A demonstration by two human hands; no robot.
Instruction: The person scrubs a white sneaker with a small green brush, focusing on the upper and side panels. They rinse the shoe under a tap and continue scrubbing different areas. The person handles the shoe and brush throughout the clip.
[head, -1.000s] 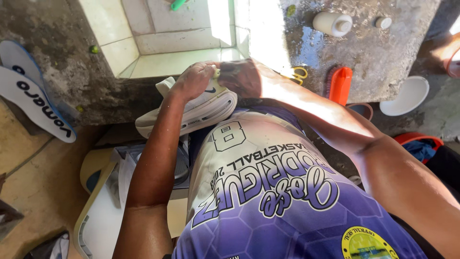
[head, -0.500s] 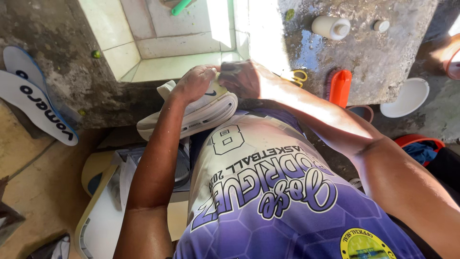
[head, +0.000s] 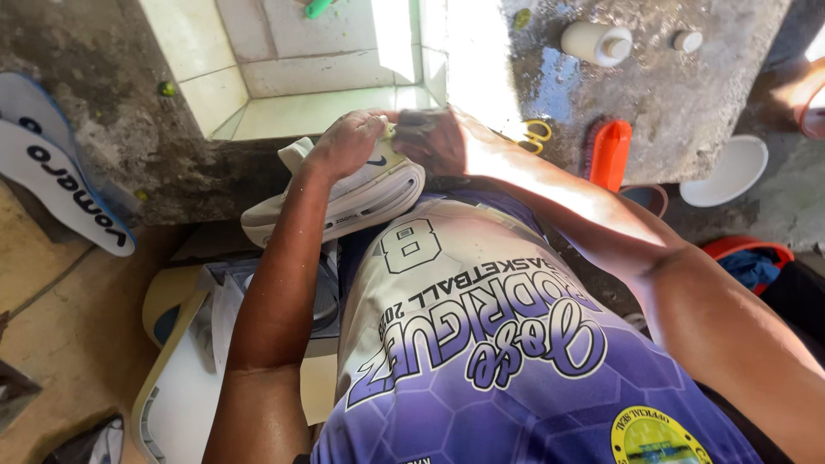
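White sneaker (head: pixel 344 193), left hand (head: pixel 344 144) gripping, right hand (head: pixel 434 142) touching

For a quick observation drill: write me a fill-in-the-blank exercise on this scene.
1. Both hands, left hand and right hand, hold a white ____.
2. The brush on the concrete ledge is ____ in colour.
3. The basin ahead is lined with white ____.

Missing words: shoe; orange; tiles
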